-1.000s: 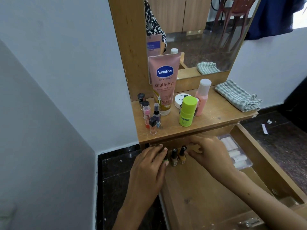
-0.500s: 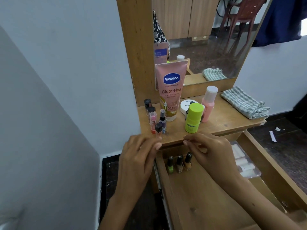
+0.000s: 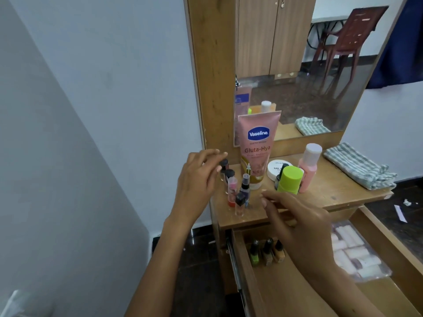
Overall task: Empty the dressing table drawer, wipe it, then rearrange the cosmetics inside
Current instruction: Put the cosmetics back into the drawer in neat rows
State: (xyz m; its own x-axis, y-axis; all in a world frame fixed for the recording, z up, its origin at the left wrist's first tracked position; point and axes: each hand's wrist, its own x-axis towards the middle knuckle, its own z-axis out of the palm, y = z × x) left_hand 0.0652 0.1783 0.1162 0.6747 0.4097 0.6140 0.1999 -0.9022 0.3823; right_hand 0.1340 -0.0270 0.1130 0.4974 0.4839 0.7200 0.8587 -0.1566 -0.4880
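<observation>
Pink tube (image 3: 258, 154) upright on bench (image 3: 325, 193), label "Vaseline", "Gluta-Hya", "10X"; white jar (image 3: 275, 171) beside it reads "NAIL". Left hand (image 3: 196, 179) over small vials (image 3: 238, 193), right hand (image 3: 297, 220) above open drawer (image 3: 286, 291); both hands' fingers loosely curled, holding nothing. Three polish bottles (image 3: 266, 250) upright in drawer's back-left corner.

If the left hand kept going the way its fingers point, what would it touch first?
Probably the dark-capped little bottle at the back of the cluster on the shelf: the left hand has its fingertips right beside that cap, though depth is hard to judge.
</observation>
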